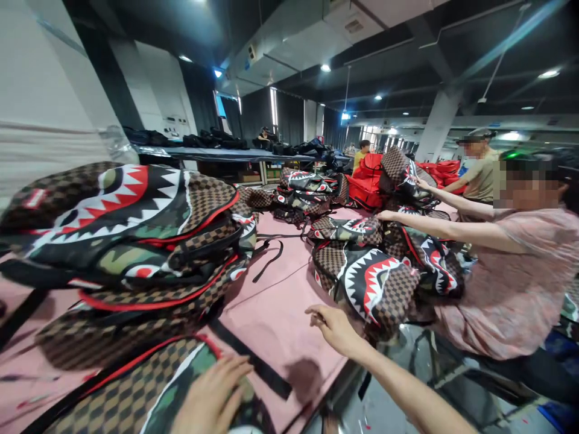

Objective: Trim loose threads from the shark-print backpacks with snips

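My left hand (215, 395) rests on a brown checkered and camouflage backpack (131, 386) at the bottom left, its fingers extended over the fabric. My right hand (332, 328) hovers over the pink table (289, 289) near its right edge, fingers loosely bent and apart, holding nothing. A black strap (253, 358) lies on the table between my hands. Beyond my left hand is a stack of shark-mouth backpacks (136, 223) with red piping. Just past my right hand lies another shark-mouth backpack (366, 277).
At the right, a person in a pink patterned shirt (511, 277) reaches both arms toward a raised backpack (398, 169). More backpacks (307, 190) and red bags (366, 181) are farther back. A metal frame (452, 374) stands below the table's right edge.
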The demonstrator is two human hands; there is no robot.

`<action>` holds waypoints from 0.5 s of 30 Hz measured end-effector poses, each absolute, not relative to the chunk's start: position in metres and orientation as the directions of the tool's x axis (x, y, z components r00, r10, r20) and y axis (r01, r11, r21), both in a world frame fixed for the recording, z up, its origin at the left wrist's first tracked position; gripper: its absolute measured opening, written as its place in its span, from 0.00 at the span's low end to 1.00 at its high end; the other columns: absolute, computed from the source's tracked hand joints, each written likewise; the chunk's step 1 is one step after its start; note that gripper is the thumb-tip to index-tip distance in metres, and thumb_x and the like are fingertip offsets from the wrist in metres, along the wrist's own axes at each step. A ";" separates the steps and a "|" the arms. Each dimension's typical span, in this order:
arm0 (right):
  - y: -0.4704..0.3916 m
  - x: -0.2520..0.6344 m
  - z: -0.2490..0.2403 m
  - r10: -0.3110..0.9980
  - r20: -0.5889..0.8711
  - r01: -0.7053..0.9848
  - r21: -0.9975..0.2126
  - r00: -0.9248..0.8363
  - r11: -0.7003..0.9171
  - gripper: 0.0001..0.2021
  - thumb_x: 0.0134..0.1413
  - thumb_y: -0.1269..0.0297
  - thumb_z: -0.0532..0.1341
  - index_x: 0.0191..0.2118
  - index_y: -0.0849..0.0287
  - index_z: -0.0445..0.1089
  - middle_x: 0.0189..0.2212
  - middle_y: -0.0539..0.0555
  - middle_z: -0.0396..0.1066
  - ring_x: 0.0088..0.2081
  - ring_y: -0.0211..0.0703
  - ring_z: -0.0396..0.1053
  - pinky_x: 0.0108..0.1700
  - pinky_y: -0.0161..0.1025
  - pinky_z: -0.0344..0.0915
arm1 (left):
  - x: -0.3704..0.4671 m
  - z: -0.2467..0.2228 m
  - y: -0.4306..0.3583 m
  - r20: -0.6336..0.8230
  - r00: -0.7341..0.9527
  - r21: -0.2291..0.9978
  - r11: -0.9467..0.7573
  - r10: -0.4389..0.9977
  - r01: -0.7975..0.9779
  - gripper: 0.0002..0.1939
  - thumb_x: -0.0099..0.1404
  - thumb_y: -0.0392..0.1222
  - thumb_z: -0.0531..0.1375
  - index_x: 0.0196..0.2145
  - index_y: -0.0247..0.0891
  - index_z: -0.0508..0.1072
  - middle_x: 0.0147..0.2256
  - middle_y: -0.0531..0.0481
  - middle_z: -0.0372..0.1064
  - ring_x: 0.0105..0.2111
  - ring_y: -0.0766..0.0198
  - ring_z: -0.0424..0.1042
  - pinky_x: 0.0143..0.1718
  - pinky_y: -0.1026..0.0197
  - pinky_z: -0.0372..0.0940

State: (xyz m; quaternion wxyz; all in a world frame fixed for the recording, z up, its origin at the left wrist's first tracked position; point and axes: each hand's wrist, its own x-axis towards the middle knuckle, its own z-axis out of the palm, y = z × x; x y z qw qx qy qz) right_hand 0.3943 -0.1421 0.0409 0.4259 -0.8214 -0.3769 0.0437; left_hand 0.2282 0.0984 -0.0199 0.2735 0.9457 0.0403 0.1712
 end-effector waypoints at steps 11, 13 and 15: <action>0.006 0.730 0.010 0.597 -0.014 0.477 -0.586 0.802 -0.655 0.11 0.54 0.73 0.51 0.39 0.62 0.69 0.36 0.54 0.74 0.38 0.40 0.70 0.37 0.32 0.60 | 0.503 -0.090 0.122 -0.301 0.953 0.290 -0.949 0.032 0.123 0.27 0.56 0.30 0.51 0.54 0.34 0.63 0.57 0.40 0.57 0.58 0.52 0.54 0.56 0.50 0.53; 0.017 0.760 0.013 0.620 -0.034 0.492 -0.575 0.784 -0.654 0.12 0.55 0.72 0.50 0.40 0.62 0.69 0.34 0.53 0.74 0.36 0.38 0.70 0.36 0.31 0.60 | 0.530 -0.104 0.134 -0.235 0.962 0.271 -0.941 0.141 0.204 0.25 0.59 0.32 0.48 0.55 0.30 0.62 0.56 0.37 0.59 0.56 0.52 0.58 0.55 0.51 0.56; 0.029 0.789 0.021 0.635 -0.030 0.517 -0.550 0.772 -0.656 0.12 0.58 0.69 0.49 0.40 0.60 0.69 0.34 0.52 0.74 0.37 0.37 0.70 0.36 0.30 0.60 | 0.556 -0.116 0.146 -0.126 0.974 0.281 -0.935 0.186 0.215 0.23 0.62 0.35 0.46 0.54 0.30 0.64 0.54 0.38 0.62 0.54 0.52 0.60 0.54 0.51 0.57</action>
